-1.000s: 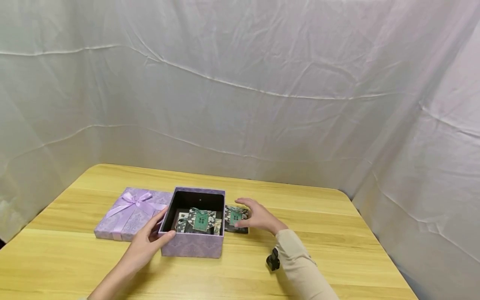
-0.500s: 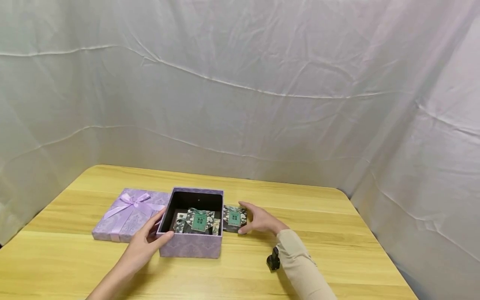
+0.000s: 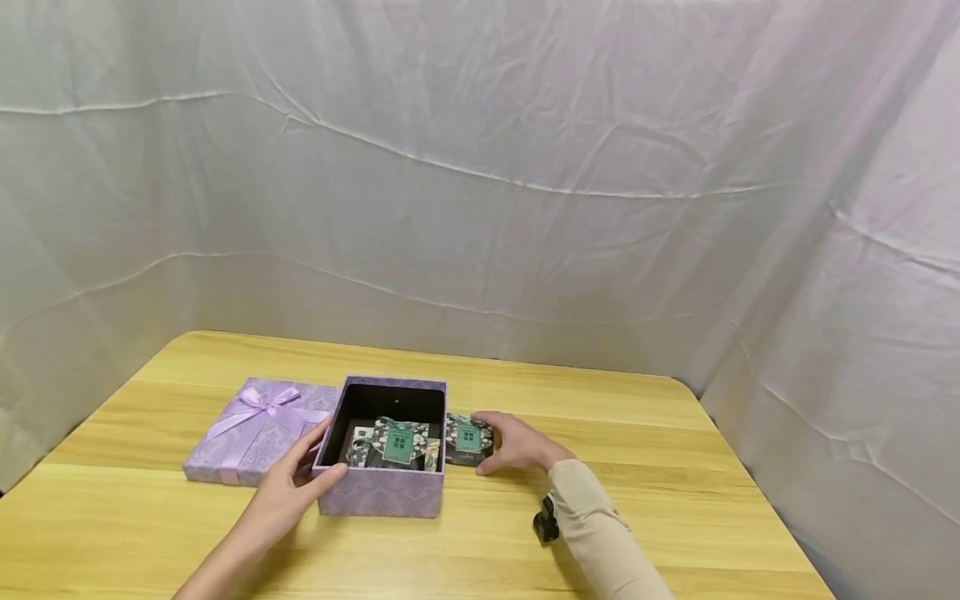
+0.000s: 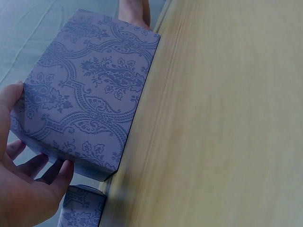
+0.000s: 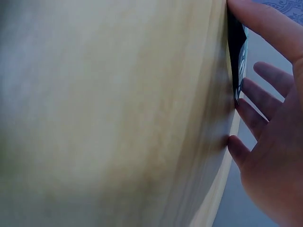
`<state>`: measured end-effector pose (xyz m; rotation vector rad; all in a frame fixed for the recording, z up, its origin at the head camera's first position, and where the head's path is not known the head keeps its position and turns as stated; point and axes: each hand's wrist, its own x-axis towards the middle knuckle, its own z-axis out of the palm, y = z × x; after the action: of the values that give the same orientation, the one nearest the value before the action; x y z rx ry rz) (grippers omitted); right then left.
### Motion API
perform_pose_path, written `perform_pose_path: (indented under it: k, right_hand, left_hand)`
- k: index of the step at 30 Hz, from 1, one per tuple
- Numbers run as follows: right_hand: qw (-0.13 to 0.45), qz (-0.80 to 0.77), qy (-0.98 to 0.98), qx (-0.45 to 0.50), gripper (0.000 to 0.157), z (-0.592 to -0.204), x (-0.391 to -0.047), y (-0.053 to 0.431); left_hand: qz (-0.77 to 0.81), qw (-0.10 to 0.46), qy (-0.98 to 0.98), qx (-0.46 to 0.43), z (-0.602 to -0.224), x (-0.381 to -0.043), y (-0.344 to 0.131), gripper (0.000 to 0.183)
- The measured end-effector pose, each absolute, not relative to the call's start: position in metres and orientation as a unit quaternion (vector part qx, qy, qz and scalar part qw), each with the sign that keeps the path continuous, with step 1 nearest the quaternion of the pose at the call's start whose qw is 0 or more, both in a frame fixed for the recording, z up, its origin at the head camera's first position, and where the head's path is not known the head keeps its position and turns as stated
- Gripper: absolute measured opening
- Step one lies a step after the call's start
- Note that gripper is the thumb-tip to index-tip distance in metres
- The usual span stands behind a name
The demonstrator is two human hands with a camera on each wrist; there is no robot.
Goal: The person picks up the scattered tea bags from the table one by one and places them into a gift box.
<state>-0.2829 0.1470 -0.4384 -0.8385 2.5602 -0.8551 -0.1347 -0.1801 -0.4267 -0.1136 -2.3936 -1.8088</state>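
A purple patterned gift box stands uncovered on the table, its inside black. My left hand grips its left side, thumb at the near rim; in the left wrist view the fingers wrap the side of the same box. Inside lie several packets, the top one a dark floral packet with a green label. Against the box's right side lies a matching packet. My right hand pinches it from the right between thumb and fingers; the right wrist view shows the packet's dark edge by the thumb.
The purple lid with a ribbon bow lies left of the box, partly behind the left hand. A small black device is beside the right sleeve. The wooden table backs onto a pale cloth.
My right hand has come down lower around the packet on the right, its fingers drawing in on it. The left hand and the box have stayed in place.
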Motion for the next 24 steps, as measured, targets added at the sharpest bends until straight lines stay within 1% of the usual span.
perform_pose_path:
  k: [11,19,24]
  right_hand:
    - [0.123,-0.27,0.905,-0.304,0.086,-0.434,-0.282,0.151]
    - [0.125,-0.283,0.905,-0.293,0.085,-0.428,-0.281,0.159]
    - [0.115,-0.281,0.905,-0.299,0.082,-0.428,-0.282,0.164]
  left_hand:
    - [-0.606,0.067,-0.792,-0.033,-0.427,-0.134,-0.18,0.068]
    - [-0.601,0.07,-0.795,-0.035,-0.427,-0.134,-0.18,0.068]
    - [-0.606,0.072,-0.791,-0.034,-0.427,-0.135,-0.18,0.068]
